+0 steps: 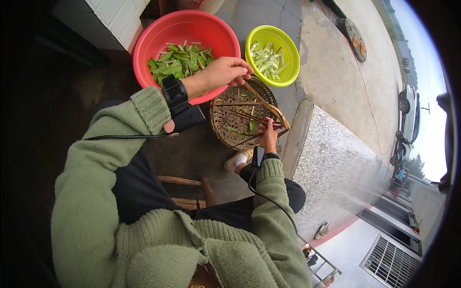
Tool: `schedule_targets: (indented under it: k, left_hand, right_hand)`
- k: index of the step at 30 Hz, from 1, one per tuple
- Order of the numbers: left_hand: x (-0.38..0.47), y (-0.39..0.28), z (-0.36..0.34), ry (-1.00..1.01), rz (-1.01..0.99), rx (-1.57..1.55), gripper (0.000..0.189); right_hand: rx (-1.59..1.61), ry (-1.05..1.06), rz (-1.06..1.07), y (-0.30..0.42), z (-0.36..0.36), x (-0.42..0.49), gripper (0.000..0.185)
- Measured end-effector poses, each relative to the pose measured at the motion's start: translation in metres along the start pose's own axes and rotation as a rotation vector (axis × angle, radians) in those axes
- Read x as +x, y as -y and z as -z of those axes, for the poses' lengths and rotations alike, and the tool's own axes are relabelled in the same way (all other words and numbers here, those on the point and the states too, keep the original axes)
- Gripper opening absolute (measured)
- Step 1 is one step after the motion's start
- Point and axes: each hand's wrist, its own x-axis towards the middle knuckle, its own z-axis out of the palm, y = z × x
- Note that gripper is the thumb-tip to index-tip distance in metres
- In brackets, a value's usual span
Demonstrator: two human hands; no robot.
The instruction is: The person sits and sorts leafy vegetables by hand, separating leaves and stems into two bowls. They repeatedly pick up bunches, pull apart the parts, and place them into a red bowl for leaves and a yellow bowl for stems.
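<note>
My left hand (pixel 232 70), palm down with loosely bent fingers, hovers between the red plastic basin (pixel 142 39) and the yellow-green plastic colander (pixel 295 59); nothing shows in it. Below it stands a round woven wicker basket (pixel 216 126) with a bent wooden handle (pixel 268 104). Several thin dark reddish stems (pixel 248 116) are in the fingers of my right hand (pixel 269 135), beside the handle's bend. Torn green leaves (pixel 183 59) lie in the basin, pale green cut strips (pixel 268 59) in the colander. A few leaf scraps (pixel 252 125) lie in the basket.
A shoe (pixel 239 158) is at the basket's near edge. Part of a wooden stool (pixel 183 180) shows between the legs. On the right a concrete curb (pixel 297 136) borders a speckled paved slab (pixel 338 154). A white brick wall (pixel 119 21) stands at the upper left, beside the basin.
</note>
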Motion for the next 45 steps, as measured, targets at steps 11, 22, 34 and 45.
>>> schedule_targets:
  k: [11,22,34,45]
  left_hand:
    - [0.006,0.007,-0.018,0.077,0.130,0.050,0.022]
    - [0.019,0.008,-0.019,0.130,0.278,-0.079,0.021]
    - [0.011,0.015,-0.015,0.140,0.257,-0.008,0.020]
    - [-0.001,0.014,-0.004,0.069,-0.047,0.082,0.018]
  right_hand:
    - [-0.772,-0.346,0.117,-0.052,-0.007,0.094,0.019]
    - [-1.303,-0.268,-0.226,-0.084,-0.038,0.169,0.026]
    - [-1.304,-0.014,-0.044,-0.052,-0.046,0.157,0.032]
    - [-1.019,0.884,-0.068,0.078,-0.074,-0.042,0.019]
